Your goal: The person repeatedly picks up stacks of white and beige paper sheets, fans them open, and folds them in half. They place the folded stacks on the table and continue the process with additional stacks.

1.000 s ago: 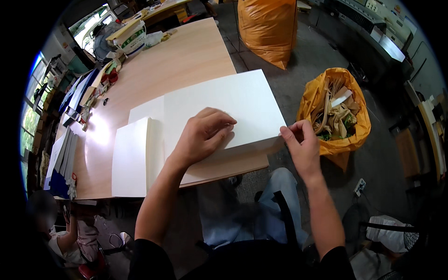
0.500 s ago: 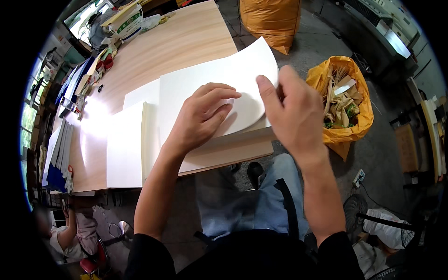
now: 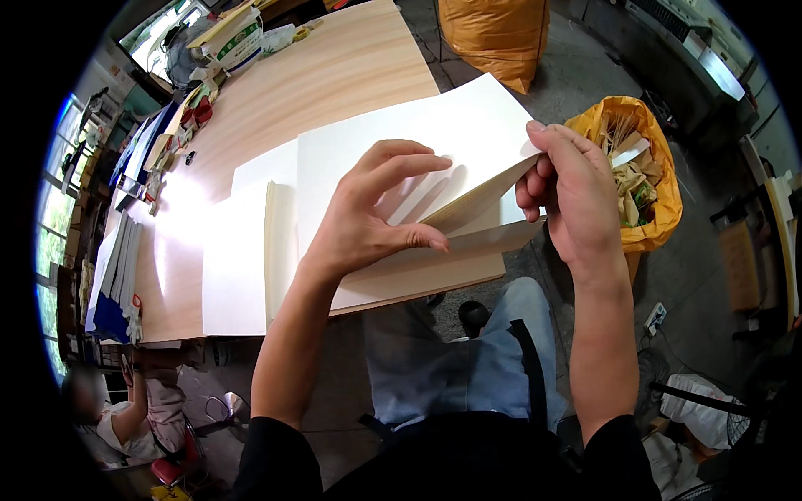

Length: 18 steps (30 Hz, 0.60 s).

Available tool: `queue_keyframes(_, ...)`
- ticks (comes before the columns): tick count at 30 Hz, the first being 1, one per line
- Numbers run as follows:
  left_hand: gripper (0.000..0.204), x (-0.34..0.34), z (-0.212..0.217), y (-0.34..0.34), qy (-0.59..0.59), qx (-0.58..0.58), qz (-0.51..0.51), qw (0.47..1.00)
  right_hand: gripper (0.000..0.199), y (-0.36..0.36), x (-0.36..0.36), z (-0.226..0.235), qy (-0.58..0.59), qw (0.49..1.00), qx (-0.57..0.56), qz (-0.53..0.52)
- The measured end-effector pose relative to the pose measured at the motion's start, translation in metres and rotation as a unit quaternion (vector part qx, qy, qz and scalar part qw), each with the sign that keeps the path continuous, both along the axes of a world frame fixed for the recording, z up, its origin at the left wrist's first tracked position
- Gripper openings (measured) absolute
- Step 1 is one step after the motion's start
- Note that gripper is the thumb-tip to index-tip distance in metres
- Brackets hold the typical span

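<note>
Left hand [image 3: 368,221]: fingers spread, pressing on the cream paper stack [image 3: 401,159].
Right hand [image 3: 572,188]: at 3 o'clock, pinching the lifted sheets' corner.
Progress: sheets being raised, none removed.

We see a long pale wooden worktop [image 3: 334,75] running away from us, sunlight glaring on its left part. Windows [image 3: 58,175] line the left wall. The floor [image 3: 576,67] is grey concrete. Two orange bags stand on it: one [image 3: 493,33] beyond the worktop, another [image 3: 643,184] to the right holding scraps. A person sits low at lower left [image 3: 125,409].
</note>
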<state>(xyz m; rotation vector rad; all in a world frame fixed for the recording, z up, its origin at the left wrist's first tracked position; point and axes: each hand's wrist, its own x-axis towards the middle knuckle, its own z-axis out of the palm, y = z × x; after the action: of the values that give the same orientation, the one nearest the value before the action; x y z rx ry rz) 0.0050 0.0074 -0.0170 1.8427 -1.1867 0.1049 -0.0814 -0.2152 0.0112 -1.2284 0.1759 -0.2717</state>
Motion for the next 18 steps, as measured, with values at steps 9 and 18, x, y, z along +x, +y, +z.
queue_keyframes(9, 0.058, 0.0051, -0.008, 0.0039, 0.123, -0.013, -0.007, 0.992, 0.033, -0.0001, 0.0026, 0.006, 0.001, 0.997, -0.076, 0.0)
queue_keyframes(18, 0.07, 0.0041, -0.0066, 0.0049, 0.154, 0.0, 0.005, 0.988, 0.047, -0.0019, 0.0024, 0.0026, -0.023, 0.993, -0.115, -0.014)
